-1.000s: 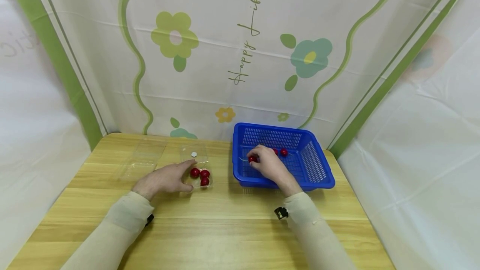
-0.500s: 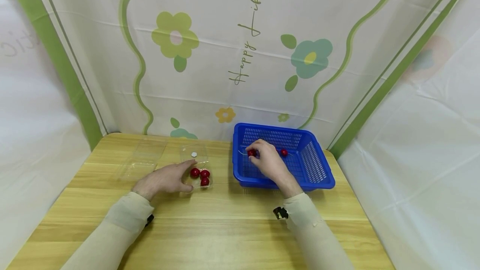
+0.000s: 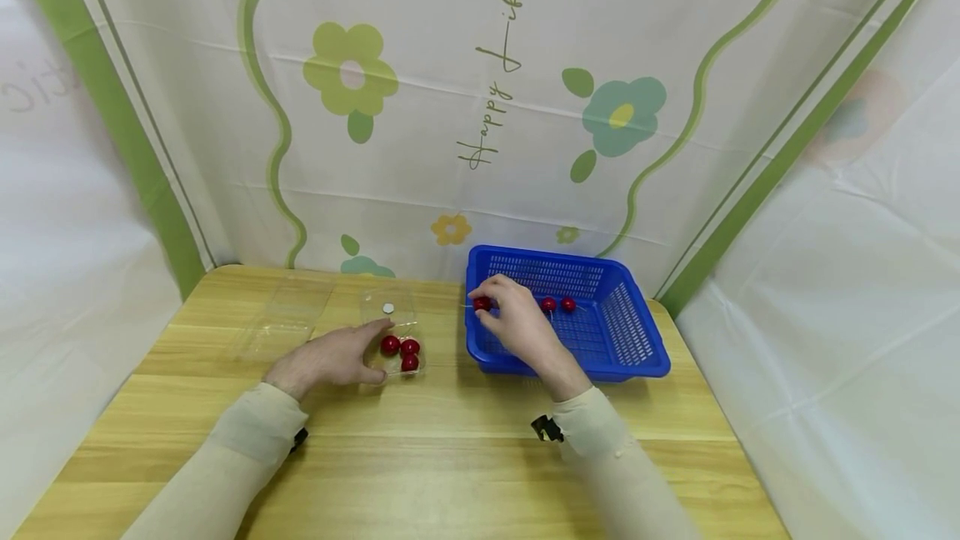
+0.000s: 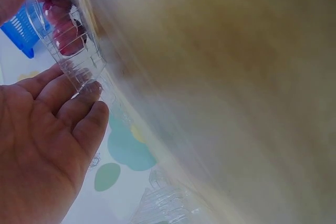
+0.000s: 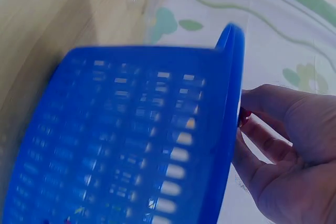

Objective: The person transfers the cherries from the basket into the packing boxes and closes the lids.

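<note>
Red cherry (image 3: 482, 304) is pinched in fingers of right hand (image 3: 517, 325), near blue basket's (image 3: 588, 338) nine o'clock rim. Likely light, slippery; best gripped round its middle. Clear box (image 4: 90, 61) is touched by left hand (image 3: 330, 358), fingers wide.

Bright, even light; pale glare on the near desk (image 3: 442, 473), soft shadow by the left sleeve (image 3: 217, 450). 2 wrist views: dimmer, blurrier.

Right-hand fingers (image 3: 492, 283) partly hide a red cherry (image 3: 482, 304); the right-wrist view crops the blue basket (image 5: 212, 108).
</note>
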Available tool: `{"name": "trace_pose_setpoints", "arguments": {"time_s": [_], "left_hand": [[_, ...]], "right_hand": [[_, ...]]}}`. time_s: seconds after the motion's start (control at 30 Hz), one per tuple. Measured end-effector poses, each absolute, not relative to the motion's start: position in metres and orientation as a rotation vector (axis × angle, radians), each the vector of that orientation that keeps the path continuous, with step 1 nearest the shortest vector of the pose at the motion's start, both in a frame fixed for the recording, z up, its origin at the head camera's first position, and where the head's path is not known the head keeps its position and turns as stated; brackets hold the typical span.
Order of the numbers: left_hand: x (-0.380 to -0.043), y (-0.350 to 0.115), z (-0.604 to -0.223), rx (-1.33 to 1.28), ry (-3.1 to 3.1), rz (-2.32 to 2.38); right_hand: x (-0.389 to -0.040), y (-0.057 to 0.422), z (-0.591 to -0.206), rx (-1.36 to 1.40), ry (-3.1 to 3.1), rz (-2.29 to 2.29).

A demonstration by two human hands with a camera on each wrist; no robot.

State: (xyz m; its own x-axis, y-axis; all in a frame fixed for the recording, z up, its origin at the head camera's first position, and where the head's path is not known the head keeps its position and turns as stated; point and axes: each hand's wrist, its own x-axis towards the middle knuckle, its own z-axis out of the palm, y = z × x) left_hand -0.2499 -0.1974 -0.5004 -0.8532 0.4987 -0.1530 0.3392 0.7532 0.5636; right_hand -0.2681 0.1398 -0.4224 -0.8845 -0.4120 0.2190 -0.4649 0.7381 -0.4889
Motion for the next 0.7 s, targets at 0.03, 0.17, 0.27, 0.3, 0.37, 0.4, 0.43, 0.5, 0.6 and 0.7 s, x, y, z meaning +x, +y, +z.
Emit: {"name": "trace_pose_setpoints", "arguments": {"time_s": [0.03,0.17,0.27,0.3,0.37,0.4,0.43,0.5,0.6,0.7], "left_hand": [[-0.250,-0.198,-0.501,0.657,2.658,0.772],[-0.249,-0.197,-0.500,0.638,2.659,0.768],[-0.245,-0.193,-0.493,0.583,2.650,0.765],[-0.244,-0.192,-0.493,0.576,2.651,0.762],[-0.243,-0.191,-0.492,0.571,2.656,0.753],[-0.243,-0.191,-0.492,0.575,2.660,0.747],[-0.243,-0.191,-0.492,0.576,2.661,0.746],[-0.244,-0.191,-0.493,0.580,2.662,0.747],[-0.245,-0.192,-0.494,0.592,2.664,0.747],[-0.245,-0.192,-0.495,0.605,2.663,0.756]], "right_hand": [[-0.267,0.137,-0.423,0.728,-2.839,0.828],[-0.264,0.124,-0.425,0.770,-2.848,0.803],[-0.261,0.115,-0.426,0.817,-2.847,0.784],[-0.260,0.112,-0.427,0.837,-2.843,0.773],[-0.258,0.105,-0.429,0.876,-2.837,0.753],[-0.257,0.102,-0.431,0.898,-2.831,0.740],[-0.256,0.099,-0.432,0.917,-2.824,0.728],[-0.255,0.094,-0.436,0.949,-2.808,0.711],[-0.252,0.087,-0.440,0.986,-2.796,0.697],[-0.250,0.081,-0.444,1.000,-2.810,0.670]]}}
